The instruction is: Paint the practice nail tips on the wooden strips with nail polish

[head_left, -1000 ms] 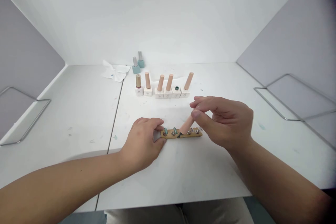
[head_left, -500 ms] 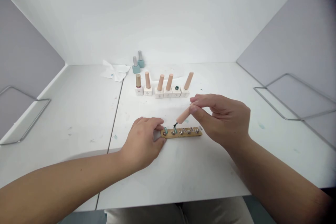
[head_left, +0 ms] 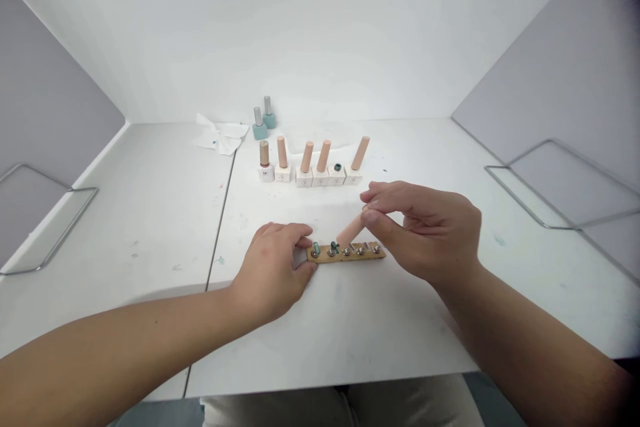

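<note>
My left hand (head_left: 277,269) grips the left end of a narrow wooden nail-tip stand (head_left: 343,257) between thumb and fingers. Several small nail tips stand along it on metal studs; the leftmost nail tip (head_left: 317,248) is green. Pinched in my right hand (head_left: 429,230) is a nail polish brush (head_left: 353,229) with a pink cap-handle, tilted down to the left. Its dark bristles meet the second nail tip from the left, which also shows green. Behind the stand, an uncapped nail polish bottle (head_left: 337,177) with a dark green mouth stands in a row of capped ones.
Pink-capped bottles (head_left: 304,177) and a brown-capped bottle (head_left: 265,172) stand in the row. Farther back are two teal bottles (head_left: 259,130), a crumpled white tissue (head_left: 223,138) and a clear tray (head_left: 320,137). Metal wire stands (head_left: 525,213) flank both sides.
My right hand has lowered the brush from just above the second nail tip onto it. My left hand keeps its hold on the stand.
</note>
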`<control>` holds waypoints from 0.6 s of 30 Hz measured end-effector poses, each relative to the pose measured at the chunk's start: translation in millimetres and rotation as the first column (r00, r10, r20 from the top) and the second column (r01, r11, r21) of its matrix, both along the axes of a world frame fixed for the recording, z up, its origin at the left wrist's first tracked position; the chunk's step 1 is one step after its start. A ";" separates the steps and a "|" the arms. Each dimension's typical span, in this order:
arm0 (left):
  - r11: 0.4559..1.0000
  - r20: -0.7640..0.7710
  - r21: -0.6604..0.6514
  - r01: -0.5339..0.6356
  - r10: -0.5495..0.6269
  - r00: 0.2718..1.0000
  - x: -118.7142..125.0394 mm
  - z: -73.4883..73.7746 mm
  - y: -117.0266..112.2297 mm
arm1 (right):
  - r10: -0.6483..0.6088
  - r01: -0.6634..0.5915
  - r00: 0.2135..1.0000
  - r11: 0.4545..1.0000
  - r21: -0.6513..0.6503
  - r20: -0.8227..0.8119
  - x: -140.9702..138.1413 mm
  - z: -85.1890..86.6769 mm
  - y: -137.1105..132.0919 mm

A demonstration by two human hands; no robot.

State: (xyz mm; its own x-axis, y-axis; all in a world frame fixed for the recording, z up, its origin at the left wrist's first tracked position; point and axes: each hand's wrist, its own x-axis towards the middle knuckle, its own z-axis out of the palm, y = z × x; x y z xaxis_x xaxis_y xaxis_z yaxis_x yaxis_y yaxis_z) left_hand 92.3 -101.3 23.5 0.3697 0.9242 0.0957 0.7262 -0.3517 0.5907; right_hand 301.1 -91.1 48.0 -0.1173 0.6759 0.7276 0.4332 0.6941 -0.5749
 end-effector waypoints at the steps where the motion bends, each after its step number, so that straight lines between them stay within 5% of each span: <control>1: 1.000 -0.001 -0.001 -0.001 0.001 1.000 0.1 0.3 -0.1 | 0.000 0.000 1.000 1.000 0.002 0.006 0.5 0.3 -0.3; 9: 1.000 -0.009 -0.006 -0.004 0.004 1.000 0.3 2.2 -1.8 | -0.013 0.013 1.000 1.000 0.009 0.014 0.9 0.6 -1.0; 18: 1.000 -0.003 0.013 0.002 -0.002 1.000 0.1 0.0 -0.5 | -0.197 0.201 0.979 0.977 -0.076 0.055 -3.0 -0.2 -0.2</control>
State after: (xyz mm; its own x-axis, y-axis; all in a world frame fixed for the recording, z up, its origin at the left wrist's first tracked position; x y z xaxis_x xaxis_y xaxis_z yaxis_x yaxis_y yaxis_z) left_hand 92.4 -101.8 23.4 0.3716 0.9223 0.1063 0.7274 -0.3603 0.5840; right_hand 298.1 -91.3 47.8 -0.0070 0.7456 0.6663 0.5859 0.5430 -0.6015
